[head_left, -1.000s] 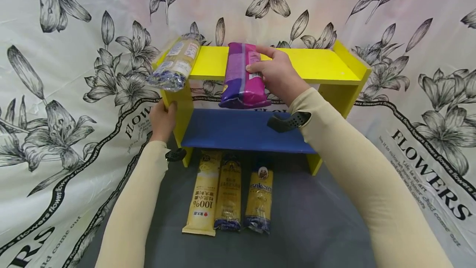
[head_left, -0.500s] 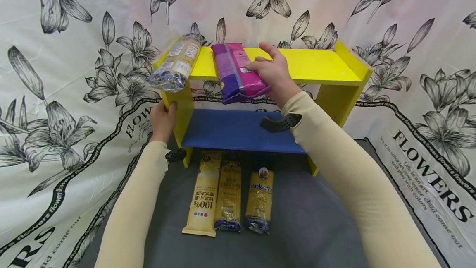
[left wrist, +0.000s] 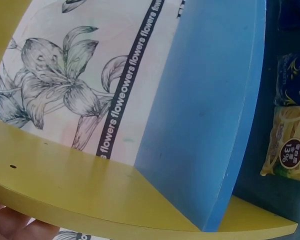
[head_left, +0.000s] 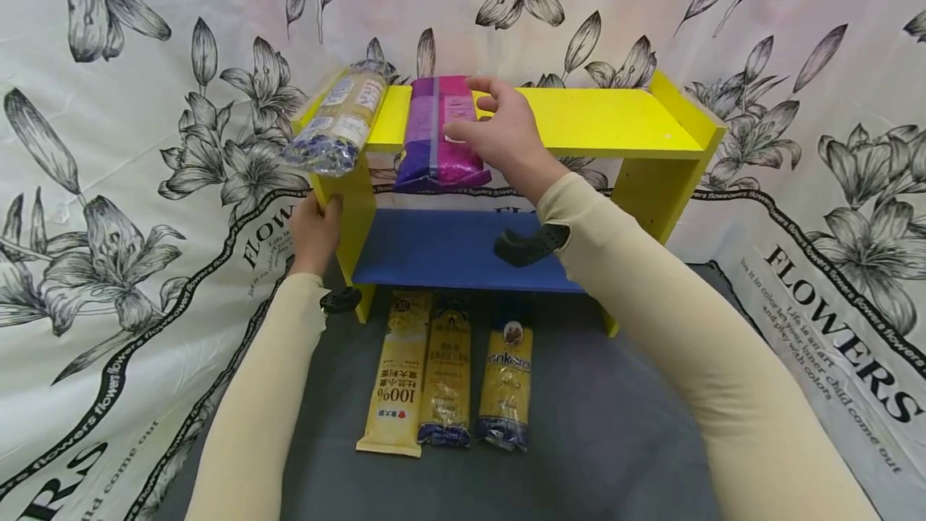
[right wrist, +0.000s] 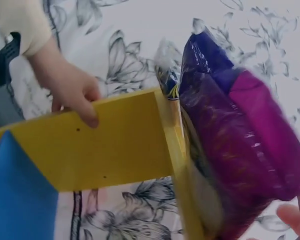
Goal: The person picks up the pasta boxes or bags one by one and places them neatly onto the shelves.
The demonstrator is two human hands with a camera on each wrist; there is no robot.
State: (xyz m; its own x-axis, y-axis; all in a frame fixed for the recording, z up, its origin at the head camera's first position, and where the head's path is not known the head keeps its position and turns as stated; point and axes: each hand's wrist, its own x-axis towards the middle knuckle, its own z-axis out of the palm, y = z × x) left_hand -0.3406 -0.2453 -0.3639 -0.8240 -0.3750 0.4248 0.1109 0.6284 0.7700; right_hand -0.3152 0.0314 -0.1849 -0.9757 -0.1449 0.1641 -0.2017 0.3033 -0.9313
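Observation:
In the head view my right hand (head_left: 510, 131) pinches the right edge of a pink-and-purple plastic packet (head_left: 427, 131), thumb on its upper face. The packet lies across the yellow top shelf (head_left: 600, 119), its near end jutting past the front edge. My left hand (head_left: 314, 231) grips the yellow side panel (head_left: 350, 235) of the rack, the thumb (right wrist: 85, 111) on the panel's inner face in the right wrist view. Left of the pink packet, a clear pasta packet (head_left: 340, 119) with a blue end lies on the rack's top left edge.
Below the top is a blue shelf (head_left: 448, 248). On the grey floor cloth lie a pale yellow noodle packet (head_left: 394, 376), a darker spaghetti packet (head_left: 444, 380) and a yellow-and-blue packet (head_left: 506, 388). A flower-printed cloth (head_left: 108, 143) hangs behind and at the sides.
My right hand has shifted the pink packet left along the top shelf. The packet slanted midway and now lies straighter, nearer the clear pasta packet. My left hand stays on the side panel.

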